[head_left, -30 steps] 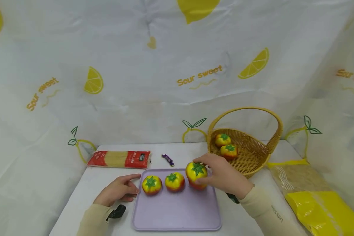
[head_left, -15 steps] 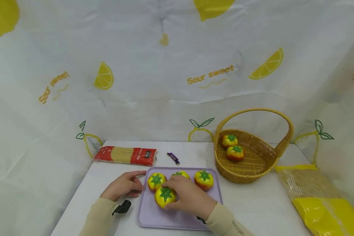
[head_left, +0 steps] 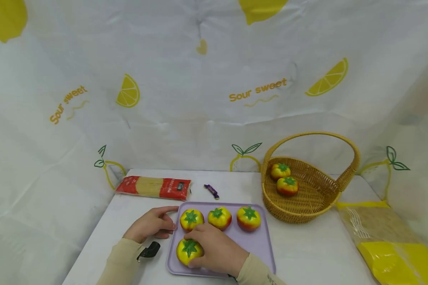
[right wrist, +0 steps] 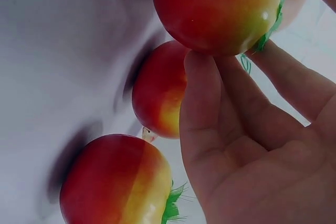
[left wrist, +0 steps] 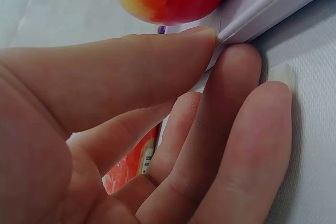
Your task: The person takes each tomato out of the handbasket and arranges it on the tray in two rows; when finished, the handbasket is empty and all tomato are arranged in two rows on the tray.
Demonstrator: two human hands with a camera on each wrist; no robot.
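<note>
My right hand [head_left: 219,250] grips a yellow-red persimmon [head_left: 188,253] with a green star-shaped calyx, at the front left of the lilac tray [head_left: 255,247]. In the right wrist view, fingertips press against the side of this persimmon [right wrist: 215,11]. Behind it on the tray stand a left persimmon [head_left: 191,221], a middle persimmon [head_left: 219,219] and a right persimmon [head_left: 249,219], in a row along the far side. My left hand [head_left: 151,225] holds the tray's left edge; the left wrist view has its fingertips meeting at the tray rim [left wrist: 262,14].
A wicker basket [head_left: 314,198] with a tall handle stands at the back right, two persimmons [head_left: 287,187] inside. At the back left lies a red noodle packet [head_left: 153,187], with a purple wrapped candy [head_left: 212,191] beside it. A yellow bag [head_left: 396,253] lies at the right edge.
My right hand has let go of the right persimmon in the far row, then brought another to the tray's front left. My left hand stays at the tray's edge. The view has shifted slightly.
</note>
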